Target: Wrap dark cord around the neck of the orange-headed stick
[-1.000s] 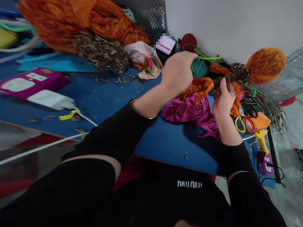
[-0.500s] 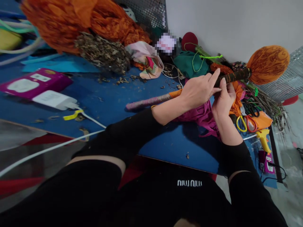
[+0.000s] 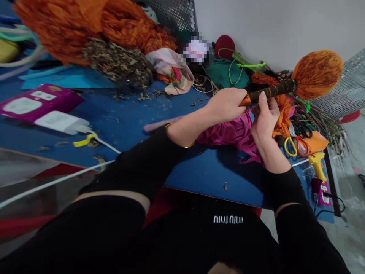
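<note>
Both hands are on a long wrapped stick with a bulging orange patterned cloth head [image 3: 318, 74] at its right end. Closed in a fist, my left hand [image 3: 229, 103] grips the stick where orange wrapping meets the dark wrapped section [image 3: 275, 90]. My right hand [image 3: 265, 114] is closed around that dark section, thumb on top and fingers curled beneath. A pinkish wrapped end [image 3: 158, 125] shows beyond my left forearm, in line with the stick; the middle is hidden by my arm. Under the hands lies crumpled magenta cloth [image 3: 225, 131] on the blue table [image 3: 188, 167].
Scissors with yellow and red handles [image 3: 296, 147] and a yellow glue gun [image 3: 318, 166] lie right. Orange cloth [image 3: 125, 23], dried plant matter [image 3: 118, 62] and green cloth [image 3: 226, 74] are piled behind. A purple power strip [image 3: 42, 101] and white cable [image 3: 57, 184] are left.
My left hand has shifted slightly left and closed around the stick; its index finger was extended before. The orange head has moved a little left and up in view. My right hand keeps its hold.
</note>
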Action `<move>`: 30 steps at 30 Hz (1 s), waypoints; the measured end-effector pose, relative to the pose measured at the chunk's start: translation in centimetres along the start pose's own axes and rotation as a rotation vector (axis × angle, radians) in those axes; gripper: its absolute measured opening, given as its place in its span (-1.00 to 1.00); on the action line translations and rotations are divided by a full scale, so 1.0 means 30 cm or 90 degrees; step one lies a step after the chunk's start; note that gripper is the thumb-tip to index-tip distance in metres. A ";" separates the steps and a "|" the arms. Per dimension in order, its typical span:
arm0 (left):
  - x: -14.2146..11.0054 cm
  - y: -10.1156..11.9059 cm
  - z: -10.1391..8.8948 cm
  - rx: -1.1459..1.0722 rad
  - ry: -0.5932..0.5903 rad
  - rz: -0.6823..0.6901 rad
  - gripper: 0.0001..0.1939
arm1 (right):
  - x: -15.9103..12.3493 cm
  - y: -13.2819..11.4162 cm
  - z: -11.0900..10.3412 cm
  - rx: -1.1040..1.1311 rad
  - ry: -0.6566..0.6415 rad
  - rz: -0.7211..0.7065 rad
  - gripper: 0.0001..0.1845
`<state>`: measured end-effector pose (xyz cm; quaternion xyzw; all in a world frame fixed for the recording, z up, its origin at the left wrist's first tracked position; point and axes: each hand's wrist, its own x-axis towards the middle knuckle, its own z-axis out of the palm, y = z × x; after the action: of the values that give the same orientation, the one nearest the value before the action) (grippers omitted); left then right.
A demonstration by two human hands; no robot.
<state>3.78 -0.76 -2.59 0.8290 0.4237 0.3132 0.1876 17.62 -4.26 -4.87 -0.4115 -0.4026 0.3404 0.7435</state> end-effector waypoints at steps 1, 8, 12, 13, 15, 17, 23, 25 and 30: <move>0.003 0.002 -0.003 -0.023 0.000 0.007 -0.98 | -0.002 -0.003 0.002 0.006 -0.001 -0.002 -0.57; 0.009 -0.031 -0.035 -0.299 -0.152 -0.092 -0.86 | -0.013 0.016 -0.001 -0.023 -0.012 -0.006 -0.56; 0.004 -0.033 -0.044 -0.242 -0.142 -0.083 -0.83 | -0.011 0.024 -0.001 -0.015 -0.013 0.001 -0.57; 0.004 -0.028 -0.045 -0.200 -0.120 -0.065 -0.81 | -0.009 0.022 -0.001 -0.003 -0.012 0.002 -0.58; 0.005 -0.016 -0.044 -0.138 -0.075 -0.030 -0.80 | -0.006 0.017 0.001 0.010 -0.009 0.004 -0.62; 0.005 -0.008 -0.042 -0.144 -0.058 -0.006 -0.83 | -0.004 0.012 0.002 0.008 -0.008 0.004 -0.65; 0.003 -0.011 -0.045 -0.274 -0.123 -0.044 -0.69 | -0.008 0.019 0.003 0.060 -0.025 -0.015 -0.67; -0.003 -0.005 -0.061 -0.288 -0.151 -0.075 -0.62 | -0.006 0.021 0.003 0.061 -0.019 -0.005 -0.69; -0.009 0.009 -0.108 -0.271 -0.229 -0.111 -0.68 | 0.003 0.035 0.001 0.066 -0.005 0.005 -0.61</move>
<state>1.62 -1.00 -0.16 0.7734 0.3781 0.2258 0.4559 17.45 -3.72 -5.76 -0.3725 -0.3857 0.3654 0.7609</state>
